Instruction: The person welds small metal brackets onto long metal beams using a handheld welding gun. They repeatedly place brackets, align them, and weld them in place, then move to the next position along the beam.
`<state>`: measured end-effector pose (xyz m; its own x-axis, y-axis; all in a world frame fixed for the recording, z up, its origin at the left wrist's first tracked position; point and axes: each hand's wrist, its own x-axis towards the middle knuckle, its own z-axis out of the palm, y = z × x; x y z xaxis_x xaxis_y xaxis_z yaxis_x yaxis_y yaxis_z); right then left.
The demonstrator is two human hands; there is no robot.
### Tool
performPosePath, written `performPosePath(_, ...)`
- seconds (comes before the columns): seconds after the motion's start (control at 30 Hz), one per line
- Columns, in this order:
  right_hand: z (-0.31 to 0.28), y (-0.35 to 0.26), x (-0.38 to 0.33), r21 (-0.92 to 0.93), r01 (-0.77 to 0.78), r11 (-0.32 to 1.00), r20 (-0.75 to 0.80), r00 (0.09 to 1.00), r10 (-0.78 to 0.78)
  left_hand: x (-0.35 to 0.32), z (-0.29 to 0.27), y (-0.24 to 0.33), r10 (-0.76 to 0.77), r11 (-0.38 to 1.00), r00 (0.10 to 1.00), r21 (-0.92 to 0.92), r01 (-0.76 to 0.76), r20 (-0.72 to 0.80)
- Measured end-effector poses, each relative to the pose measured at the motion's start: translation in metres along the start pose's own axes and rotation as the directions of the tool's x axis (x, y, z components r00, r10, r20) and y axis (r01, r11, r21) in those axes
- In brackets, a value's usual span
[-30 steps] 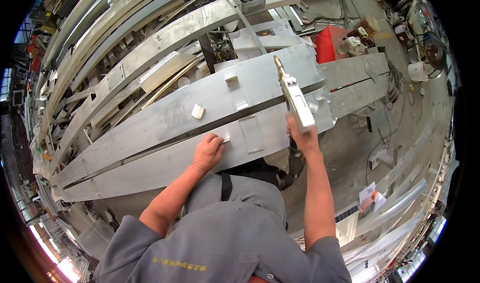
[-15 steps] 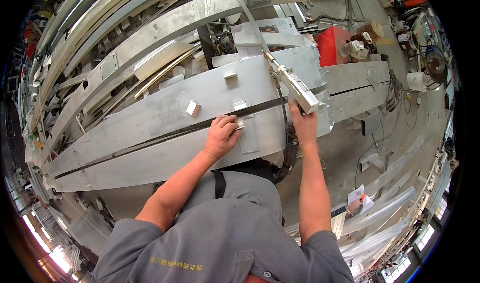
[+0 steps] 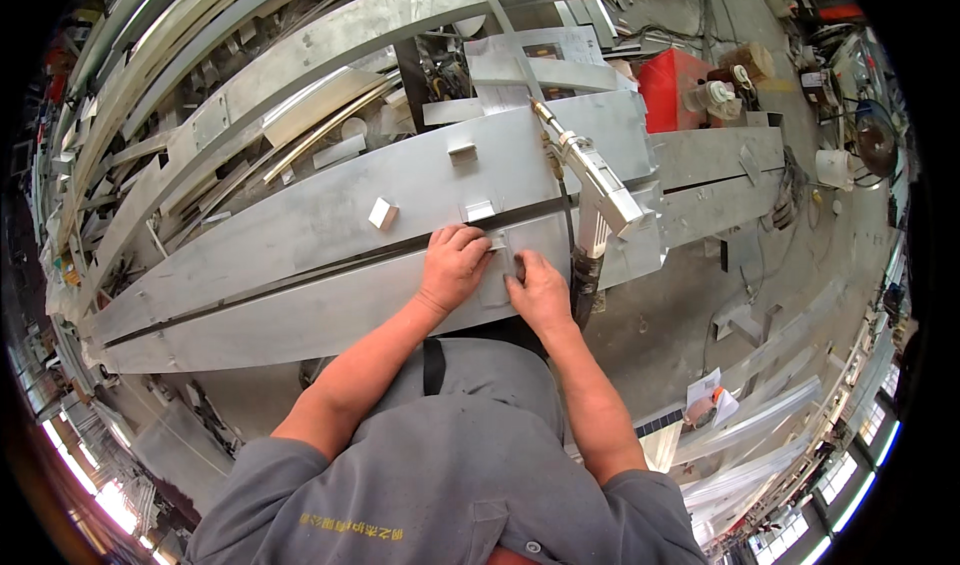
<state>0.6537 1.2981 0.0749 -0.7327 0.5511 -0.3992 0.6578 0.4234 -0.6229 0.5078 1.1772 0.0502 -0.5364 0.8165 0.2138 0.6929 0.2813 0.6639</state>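
My left hand (image 3: 455, 265) is closed, its fingertips on a small metal bracket (image 3: 496, 246) at the upper edge of the near grey metal panel (image 3: 420, 287). Just right of it, my right hand (image 3: 541, 290) has its thumb and fingers curled together over the same panel; what they hold, if anything, is too small to make out. A pistol-shaped silver torch (image 3: 604, 191) with a brass nozzle lies beyond my right hand, its handle pointing toward me. Other small bent brackets stand on the far panel: one by the gap (image 3: 480, 210), one higher up (image 3: 462, 153), and one tilted at left (image 3: 382, 213).
A long dark gap separates the two panels. Curved metal strips (image 3: 360, 23) and offcuts crowd the far left. A red box (image 3: 668, 90) and bottles stand at the far right, with a white bucket (image 3: 834, 168) beyond. Cables cross the concrete floor (image 3: 640, 335).
My right hand has let go of the torch and come left beside my left hand. The torch stays about where it was. My left hand has shifted slightly right.
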Motion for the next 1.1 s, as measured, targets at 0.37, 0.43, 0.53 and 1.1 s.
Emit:
performPosePath(0.37, 0.007, 0.007, -0.002, 0.02, 0.04, 0.999, -0.102, 0.994, -0.038, -0.008, -0.003, -0.013, -0.003, 0.998, 0.999, -0.057, 0.0, -0.051)
performPosePath(0.43, 0.007, 0.007, -0.003, 0.007, 0.068, 0.998, -0.117, 0.991, -0.066, -0.007, -0.002, -0.014, 0.001, 0.998, 0.999, -0.06, -0.004, -0.049)
performPosePath(0.53, 0.006, 0.006, -0.003, -0.017, 0.092, 0.996, -0.133, 0.987, -0.093, -0.006, 0.0, -0.013, 0.002, 0.995, 0.998, -0.1, -0.008, -0.057)
performPosePath(1.1, 0.014, 0.011, -0.002, 0.059, 0.105, 0.993, -0.219, 0.972, -0.09, -0.005, 0.007, -0.012, -0.064, 0.98, 0.994, -0.195, 0.045, -0.091)
